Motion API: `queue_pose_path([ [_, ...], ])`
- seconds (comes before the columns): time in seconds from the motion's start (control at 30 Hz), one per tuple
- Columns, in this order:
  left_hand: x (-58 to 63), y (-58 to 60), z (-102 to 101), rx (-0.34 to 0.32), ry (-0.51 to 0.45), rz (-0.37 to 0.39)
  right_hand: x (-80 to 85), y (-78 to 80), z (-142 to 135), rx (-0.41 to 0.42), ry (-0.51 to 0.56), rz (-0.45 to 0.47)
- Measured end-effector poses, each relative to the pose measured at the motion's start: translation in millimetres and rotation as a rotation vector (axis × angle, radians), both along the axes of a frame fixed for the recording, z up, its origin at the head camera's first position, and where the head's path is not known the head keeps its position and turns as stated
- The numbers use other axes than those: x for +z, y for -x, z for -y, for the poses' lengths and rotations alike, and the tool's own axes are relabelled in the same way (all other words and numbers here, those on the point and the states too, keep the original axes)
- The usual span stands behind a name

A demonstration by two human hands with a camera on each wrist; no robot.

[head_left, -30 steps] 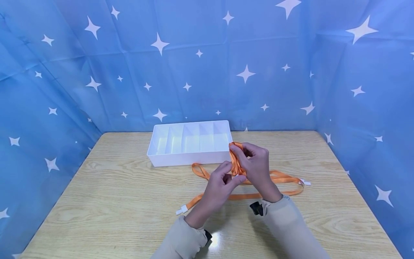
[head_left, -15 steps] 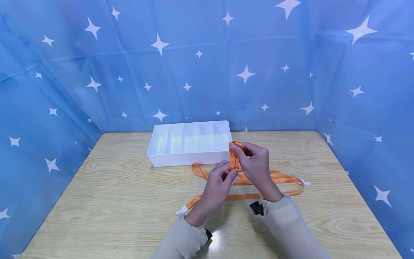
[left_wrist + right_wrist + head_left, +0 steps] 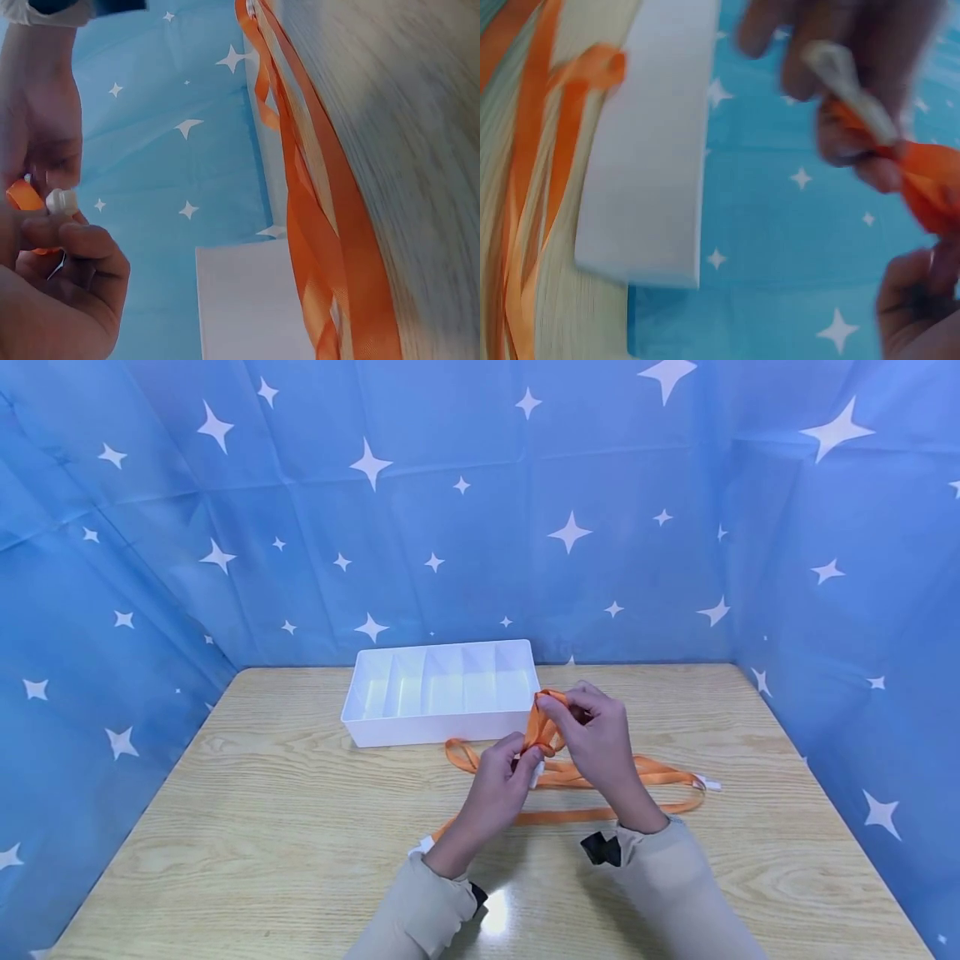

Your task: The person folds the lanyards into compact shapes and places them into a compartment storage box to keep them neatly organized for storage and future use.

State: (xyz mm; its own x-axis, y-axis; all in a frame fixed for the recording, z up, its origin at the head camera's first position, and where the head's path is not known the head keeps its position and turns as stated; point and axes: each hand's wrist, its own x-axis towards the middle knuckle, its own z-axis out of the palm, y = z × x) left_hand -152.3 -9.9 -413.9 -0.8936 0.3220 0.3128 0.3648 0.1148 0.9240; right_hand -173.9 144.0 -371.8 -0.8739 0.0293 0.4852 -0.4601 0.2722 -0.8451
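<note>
An orange lanyard (image 3: 544, 727), folded into a looped bundle, is held up between both hands in front of the tray's right end. My left hand (image 3: 497, 783) pinches its lower end, where a white plastic clip (image 3: 537, 774) sticks out below the fingers; that clip (image 3: 63, 202) also shows in the left wrist view. The upper loops are gripped by my right hand (image 3: 606, 737), thumb and fingers together. In the right wrist view the bundle (image 3: 930, 184) spans the two hands, blurred. Beneath the hands, more orange lanyard straps (image 3: 577, 815) lie stretched across the table.
A white tray (image 3: 442, 727) with several compartments stands at the back of the wooden table (image 3: 262, 827). White clips (image 3: 707, 783) end the loose straps at right and left. A blue star-patterned curtain (image 3: 465, 543) encloses the back and sides.
The left hand has risen slightly toward the right hand with the lanyard's lower end, and the bundle is more tightly gathered there. The clip now shows below the fingers. The tray stays put.
</note>
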Motion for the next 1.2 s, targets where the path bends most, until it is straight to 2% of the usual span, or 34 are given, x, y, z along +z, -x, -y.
queue_pose_path([
  [0.17,-1.7,1.5,2.8,-0.029,0.007,0.041,9.4,-3.1,-12.1,0.091,0.116,0.322],
  [0.27,-2.8,2.3,3.3,-0.042,0.008,0.059,13.2,-5.3,-18.9,0.177,0.168,0.435],
  [0.37,-2.7,2.4,3.6,-0.055,0.011,0.070,15.7,-7.1,-25.2,0.263,0.226,0.498],
  [0.57,-0.6,1.9,4.4,-0.067,0.034,0.075,17.3,-8.9,-36.5,0.420,0.310,0.580],
  [0.77,0.1,2.9,5.4,-0.068,0.027,0.082,19.5,-12.0,-42.0,0.500,0.388,0.658],
  [1.0,4.0,4.3,6.4,-0.060,0.014,0.058,22.5,-14.9,-44.8,0.675,0.461,0.674],
  [1.2,9.8,3.6,6.5,-0.059,0.005,0.068,22.2,-15.3,-44.7,0.744,0.462,0.645],
])
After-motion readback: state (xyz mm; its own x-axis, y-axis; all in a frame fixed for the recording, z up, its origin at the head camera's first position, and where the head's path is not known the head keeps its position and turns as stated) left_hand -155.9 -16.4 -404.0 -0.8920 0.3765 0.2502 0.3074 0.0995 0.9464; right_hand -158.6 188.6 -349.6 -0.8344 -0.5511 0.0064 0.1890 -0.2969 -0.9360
